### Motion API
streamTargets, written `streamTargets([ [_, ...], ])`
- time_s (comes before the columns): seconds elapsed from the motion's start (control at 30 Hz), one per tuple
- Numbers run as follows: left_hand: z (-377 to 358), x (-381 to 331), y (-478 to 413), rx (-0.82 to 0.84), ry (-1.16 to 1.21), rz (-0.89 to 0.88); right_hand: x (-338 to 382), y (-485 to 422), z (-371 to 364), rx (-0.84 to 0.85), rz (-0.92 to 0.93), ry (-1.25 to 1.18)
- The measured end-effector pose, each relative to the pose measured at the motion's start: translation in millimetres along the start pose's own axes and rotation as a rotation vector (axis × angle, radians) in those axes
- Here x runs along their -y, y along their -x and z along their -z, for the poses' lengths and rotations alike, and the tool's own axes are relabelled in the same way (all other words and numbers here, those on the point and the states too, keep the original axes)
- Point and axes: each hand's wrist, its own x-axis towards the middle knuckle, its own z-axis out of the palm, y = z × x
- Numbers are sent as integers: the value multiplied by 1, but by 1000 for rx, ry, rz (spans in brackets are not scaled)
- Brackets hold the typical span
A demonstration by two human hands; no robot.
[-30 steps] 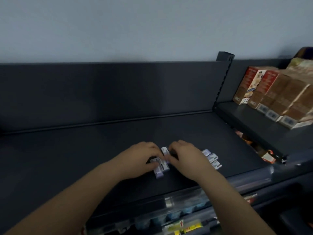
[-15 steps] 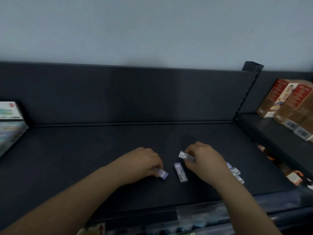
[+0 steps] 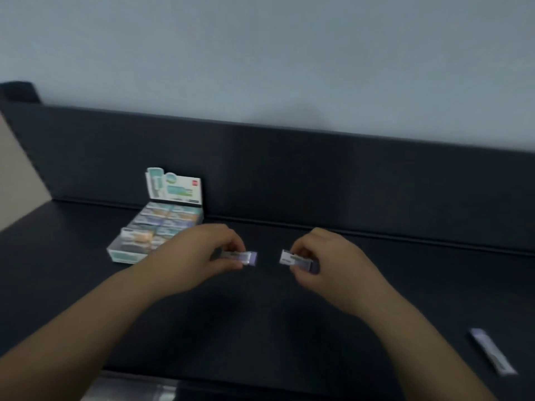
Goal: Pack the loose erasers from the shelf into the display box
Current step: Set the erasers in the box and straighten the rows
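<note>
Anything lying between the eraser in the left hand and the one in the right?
Nothing: head view shows only bare dark shelf between the left-hand eraser and the right-hand eraser.

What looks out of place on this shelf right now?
Loose purple erasers lie slanted near the shelf's front right edge, far from the display box at the back left. Nothing looks spilled or damaged.
</note>
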Motion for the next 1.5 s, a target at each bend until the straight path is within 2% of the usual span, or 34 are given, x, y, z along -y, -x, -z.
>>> streamTargets([
  [0.23, 74, 118, 56, -61, 80, 148, 85, -67, -54, 32, 31, -57],
  [0.33, 92, 161, 69, -21, 73, 201, 109, -84, -71, 44, 3, -81],
  [0.43, 96, 182, 70, 51, 62, 156, 127, -99, -81, 69, -12, -79],
  [0.57, 90, 196, 66, 151, 12, 101, 142, -111, -93, 77, -19, -62],
  [0.7, 85, 205, 62, 175, -53, 66, 148, -117, -100, 100, -33, -53],
  [0.93, 87, 202, 64, 101, -71, -93, 170, -135, -114, 83, 101, -11],
  [1.03, 90, 203, 65, 124, -52, -113, 175, -142, -122, 114, 164, 41],
  [1.23, 88, 204, 67, 162, -116, -126, 173, -145, -125, 129, 175, 105],
  [1.5, 87, 203, 68, 50, -157, -124, 171, -146, -125, 108, 156, 119],
])
